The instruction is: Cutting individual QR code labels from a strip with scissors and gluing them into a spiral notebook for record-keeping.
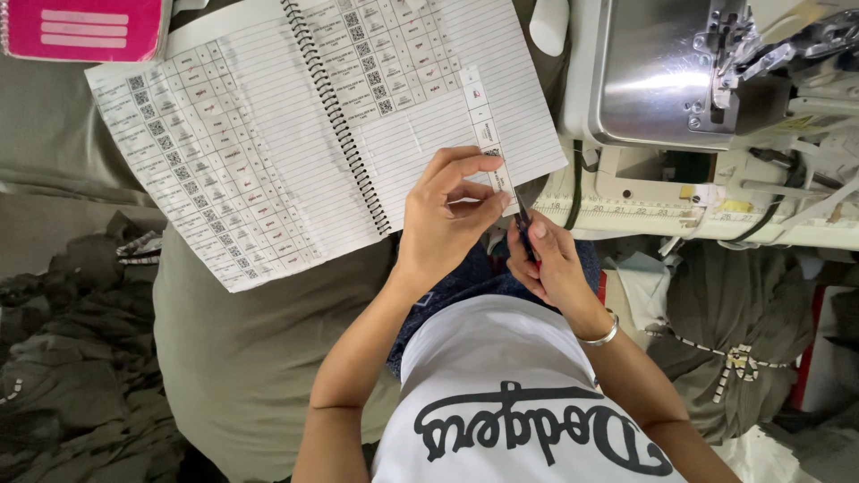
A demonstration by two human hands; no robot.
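Closest to us is our white shirt (510, 394) with dark lettering, and just above it our two hands meet. Our left hand (443, 219) has its grip pinched together on a narrow paper strip (488, 143), thumb and fingertips pressing it near its lower end. Our right hand (550, 264), with a silver bracelet (601, 337) at the wrist, has its grip clamped on a small dark cutting tool (522, 219), whose tip touches the strip just beside the left fingers.

That strip is white and long, divided into small boxes with tiny square codes and print too small for us to make out. It runs up from our grip and lies over the right-hand page of an open spiral notebook (358, 134). Rows of similar small labels are stuck over both lined pages.

Olive-green cloth (242, 358) lies under the notebook and to our left. A sewing machine (707, 80) stands on the desk (644, 215) to our right, well apart from the notebook's spine. A pink booklet (85, 27) sits at the top left corner.
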